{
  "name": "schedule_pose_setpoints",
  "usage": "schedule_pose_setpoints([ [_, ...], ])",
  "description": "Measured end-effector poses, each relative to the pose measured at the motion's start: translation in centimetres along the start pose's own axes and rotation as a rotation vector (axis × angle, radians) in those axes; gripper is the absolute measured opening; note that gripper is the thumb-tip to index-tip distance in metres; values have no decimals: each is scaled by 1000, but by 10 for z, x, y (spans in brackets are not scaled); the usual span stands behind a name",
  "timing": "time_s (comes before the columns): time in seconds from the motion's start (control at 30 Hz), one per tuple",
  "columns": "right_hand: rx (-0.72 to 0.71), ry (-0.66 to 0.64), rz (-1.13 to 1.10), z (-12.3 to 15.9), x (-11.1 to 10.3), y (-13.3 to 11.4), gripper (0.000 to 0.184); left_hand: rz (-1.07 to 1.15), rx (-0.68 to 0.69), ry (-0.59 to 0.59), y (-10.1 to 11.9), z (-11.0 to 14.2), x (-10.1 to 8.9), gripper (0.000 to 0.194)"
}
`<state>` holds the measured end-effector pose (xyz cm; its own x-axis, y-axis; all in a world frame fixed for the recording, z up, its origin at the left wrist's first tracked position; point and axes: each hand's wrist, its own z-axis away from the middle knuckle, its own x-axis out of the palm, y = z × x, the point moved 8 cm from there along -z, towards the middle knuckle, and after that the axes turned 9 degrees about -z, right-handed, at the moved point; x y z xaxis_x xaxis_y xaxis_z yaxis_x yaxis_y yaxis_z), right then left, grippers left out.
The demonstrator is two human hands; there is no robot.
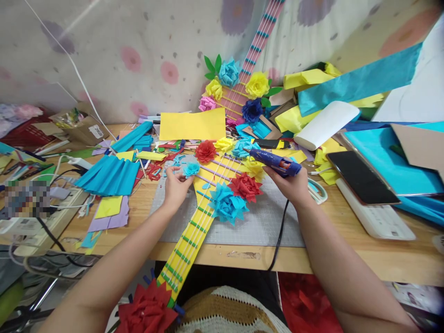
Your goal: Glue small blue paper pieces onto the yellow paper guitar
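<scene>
Between the fingers of my left hand (176,186) is a small light-blue paper flower (191,169), held at the left edge of a yellow paper guitar (192,231). My right hand (289,185) grips a dark-blue hot glue gun (275,162), its nozzle pointing left over the guitar body. Strings and green frets run down the guitar's neck toward me. On the body sit red paper flowers (246,186), a large blue paper flower (229,203) and yellow ones. A big red paper flower (147,310) covers the head end, close to my lap.
Under the guitar lies a grey cutting mat (270,226). A pink paper guitar (255,51) with flowers leans on the back curtain. Pleated blue paper (109,175) and scraps lie left; a phone (362,177) rests on a white device (376,210) at right. The glue gun's black cord (280,236) hangs over the table edge.
</scene>
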<state>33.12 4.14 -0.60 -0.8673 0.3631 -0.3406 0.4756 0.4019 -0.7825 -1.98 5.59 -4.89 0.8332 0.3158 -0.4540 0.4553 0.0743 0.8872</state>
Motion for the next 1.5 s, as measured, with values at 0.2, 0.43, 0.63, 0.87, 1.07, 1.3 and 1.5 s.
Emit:
schedule_pose_setpoints([
  [0.2, -7, 7, -6, 0, -1, -2, 27, -92, 39, 18, 8, 0, -5, 53],
  [0.43, -10, 5, -7, 0, 0, -1, 27, -153, 48, 25, 15, 3, -15, 55],
  [0.63, 2, 6, -7, 0, -1, 0, 26, -144, 69, 46, 24, 8, -24, 51],
  [0.87, 17, 26, -21, -1, -1, 1, 30, -105, 301, 101, 74, 28, -38, 38],
  [1.07, 30, 39, -7, -3, -1, 0, 30, -568, 220, -228, 69, 37, 7, 9],
  [1.3, 62, 45, -5, -3, -2, 0, 32, -626, 171, -308, 54, 27, 27, 10],
  [1.5, 55, 38, 14, -2, -2, 0, 32, -677, 200, -346, 56, 30, 30, 8],
])
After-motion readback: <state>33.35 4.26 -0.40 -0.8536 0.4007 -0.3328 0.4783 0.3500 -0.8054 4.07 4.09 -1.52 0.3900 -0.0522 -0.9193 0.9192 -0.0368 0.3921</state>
